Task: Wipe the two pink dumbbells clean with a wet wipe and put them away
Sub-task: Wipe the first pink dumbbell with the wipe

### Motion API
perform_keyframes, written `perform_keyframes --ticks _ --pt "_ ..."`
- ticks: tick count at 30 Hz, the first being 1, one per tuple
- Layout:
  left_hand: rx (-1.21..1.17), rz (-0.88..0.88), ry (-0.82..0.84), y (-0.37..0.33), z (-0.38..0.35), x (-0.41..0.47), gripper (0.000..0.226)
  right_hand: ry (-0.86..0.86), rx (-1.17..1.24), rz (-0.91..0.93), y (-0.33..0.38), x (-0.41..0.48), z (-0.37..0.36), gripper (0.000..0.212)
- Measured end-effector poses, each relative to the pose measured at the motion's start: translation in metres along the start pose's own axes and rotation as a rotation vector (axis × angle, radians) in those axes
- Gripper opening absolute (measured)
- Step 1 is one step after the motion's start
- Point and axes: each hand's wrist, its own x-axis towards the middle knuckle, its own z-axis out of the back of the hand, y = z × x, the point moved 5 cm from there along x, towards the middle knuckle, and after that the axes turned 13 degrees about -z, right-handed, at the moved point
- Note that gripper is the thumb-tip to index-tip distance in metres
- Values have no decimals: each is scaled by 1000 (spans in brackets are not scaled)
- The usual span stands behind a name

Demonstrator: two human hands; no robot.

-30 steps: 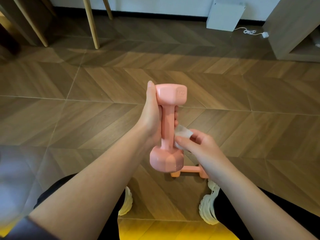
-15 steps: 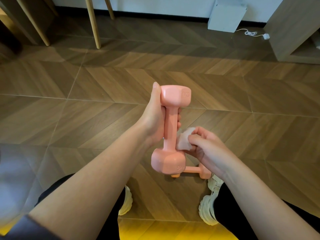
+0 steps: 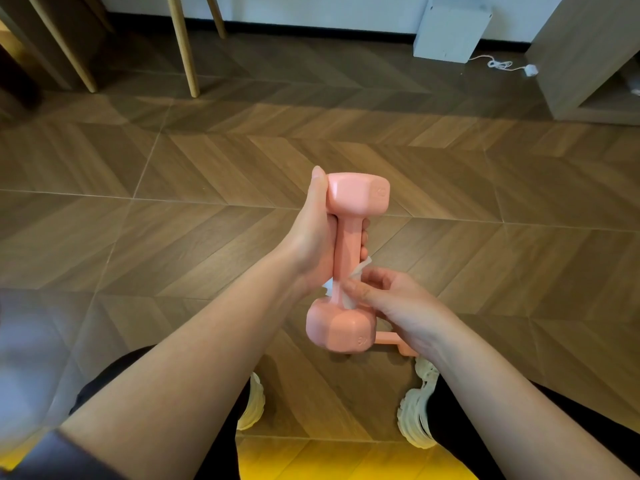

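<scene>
The left hand [image 3: 311,244] holds a pink dumbbell [image 3: 348,251] upright above the wooden floor [image 3: 173,202], its fingers [image 3: 363,237] curled round the upper handle and the thumb lying along the top head. Just to the right, a white wipe [image 3: 362,271] is wrapped against the lower handle, pinched there by the right hand [image 3: 401,306]. Beneath that hand, the second dumbbell [image 3: 389,339] lies on the floor, mostly hidden, near the right of two white shoes [image 3: 414,417].
</scene>
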Motion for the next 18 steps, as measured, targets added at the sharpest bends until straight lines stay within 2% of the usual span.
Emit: perform_keyframes --ticks 4,9,14,18 --pt "14 -23 36 0 -3 1 88 85 -37 3 0 -3 -4 38" --pt "183 -60 98 -2 -2 2 87 86 75 30 -1 -4 -9 50" --pt "509 -27 119 2 13 -1 91 100 254 77 9 -12 -7 23" --pt "465 96 69 14 21 -13 82 57 330 120 29 -20 9 18"
